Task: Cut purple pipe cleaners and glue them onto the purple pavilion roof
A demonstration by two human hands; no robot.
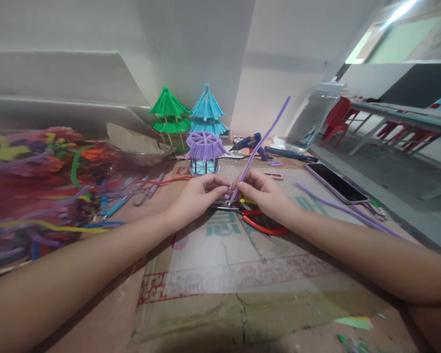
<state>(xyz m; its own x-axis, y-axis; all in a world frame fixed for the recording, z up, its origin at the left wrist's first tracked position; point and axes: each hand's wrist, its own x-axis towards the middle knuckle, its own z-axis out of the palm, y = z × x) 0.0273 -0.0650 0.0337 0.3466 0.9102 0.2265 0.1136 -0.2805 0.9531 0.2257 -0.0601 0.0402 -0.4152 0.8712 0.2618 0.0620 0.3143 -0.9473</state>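
Worn cardboard (191, 314) lies nearest on the table (106, 318); above it, my right hand (259, 189) pinches a slanting purple stem (269, 132); the left hand's (202, 193) grip I can't tell; red chairs (338, 122) stand beyond.

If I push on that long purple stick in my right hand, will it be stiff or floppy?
The purple stick probably keeps its shape, since it rises from your right hand without drooping. It likely bends under a push, though, judging by its thinness and slight curve. Being so slim, it probably feels very light.
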